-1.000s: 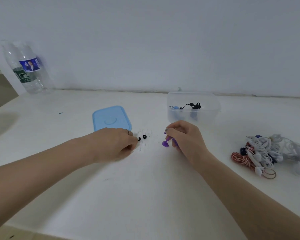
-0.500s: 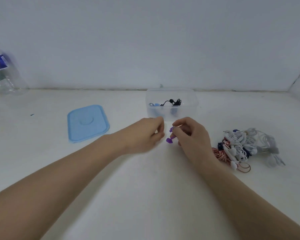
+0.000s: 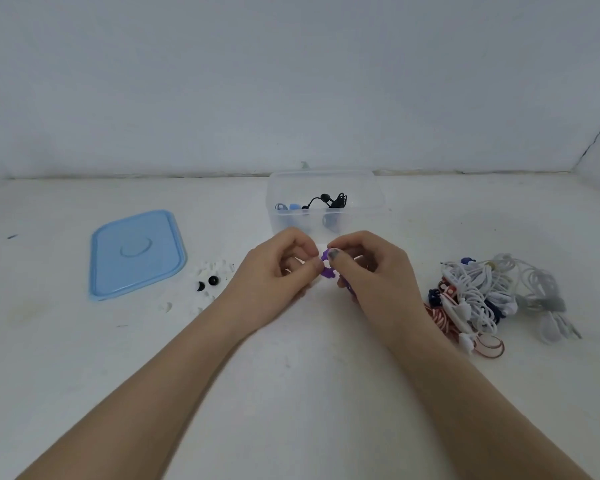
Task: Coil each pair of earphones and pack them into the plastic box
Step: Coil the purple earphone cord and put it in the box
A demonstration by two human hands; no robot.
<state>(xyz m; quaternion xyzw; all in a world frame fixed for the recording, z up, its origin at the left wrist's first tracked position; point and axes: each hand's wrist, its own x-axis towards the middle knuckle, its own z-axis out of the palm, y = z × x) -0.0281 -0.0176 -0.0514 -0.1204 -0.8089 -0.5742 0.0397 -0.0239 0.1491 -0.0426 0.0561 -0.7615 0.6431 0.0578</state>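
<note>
The purple earphones (image 3: 327, 268) sit between the two hands, just above the desk (image 3: 309, 393) and right in front of the plastic box (image 3: 374, 199). The right hand (image 3: 371, 275) has its fingers curled around them, thumb on top of a purple bud, with more purple cord showing under its palm. The left hand (image 3: 274, 275) meets it from the other side, thumb and forefinger pinched at the same bud; whether a small ear tip is between them is too small to tell. The piece lies directly between the fingertips of both hands, so neither is nearer, and the cord trails back under the right hand, which probably will do the holding while the left works. The box, open, already holds black earphones (image 3: 329, 199) and something blue. Its blue lid (image 3: 136, 252) lies flat to the left, with loose white and black ear tips (image 3: 208, 282) beside it. A tangled heap of earphones (image 3: 482, 299), mostly white, waits to the right.
</note>
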